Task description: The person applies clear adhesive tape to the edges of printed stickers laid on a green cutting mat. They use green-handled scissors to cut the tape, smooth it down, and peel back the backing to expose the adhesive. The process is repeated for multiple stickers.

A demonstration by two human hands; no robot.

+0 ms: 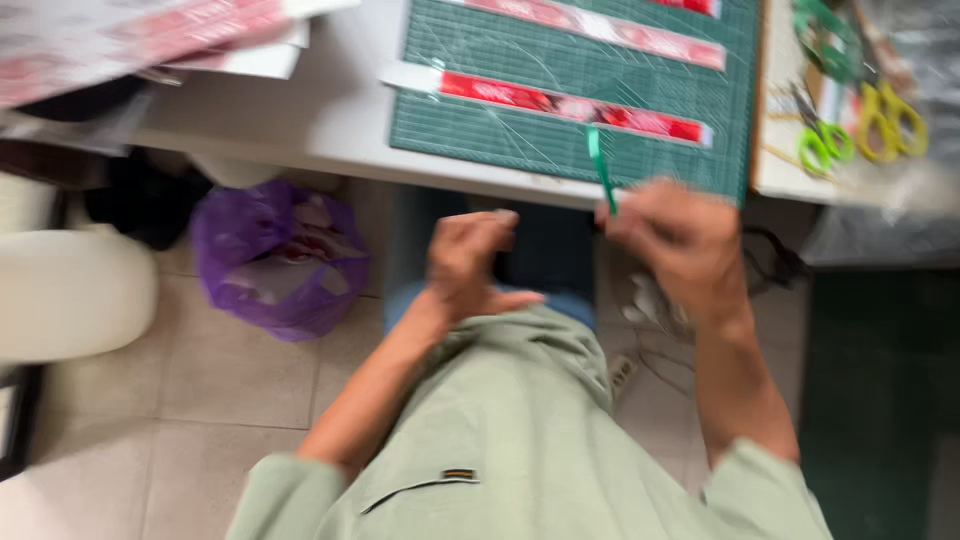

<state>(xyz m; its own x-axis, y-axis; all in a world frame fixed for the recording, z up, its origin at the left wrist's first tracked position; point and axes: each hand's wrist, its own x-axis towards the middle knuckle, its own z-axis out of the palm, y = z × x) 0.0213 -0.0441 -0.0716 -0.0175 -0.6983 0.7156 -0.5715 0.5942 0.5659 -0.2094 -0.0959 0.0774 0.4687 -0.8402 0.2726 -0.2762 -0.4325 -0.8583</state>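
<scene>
My right hand (pixel 680 240) is closed around a thin green tool (pixel 600 165) that sticks up over the front edge of a green cutting mat (pixel 500 120). My left hand (pixel 470 265) hangs in front of my chest with its fingers curled and apart, holding nothing I can see. On the mat lie long red and white paper strips (pixel 570 105), one near the front edge and others farther back. The picture is blurred by motion.
The white table (pixel 320 110) carries stacked red printed sheets (pixel 150 40) at the left and several scissors with yellow and green handles (pixel 860 120) at the right. A purple plastic bag (pixel 275 260) sits on the tiled floor. A white rounded object (pixel 70 290) stands at far left.
</scene>
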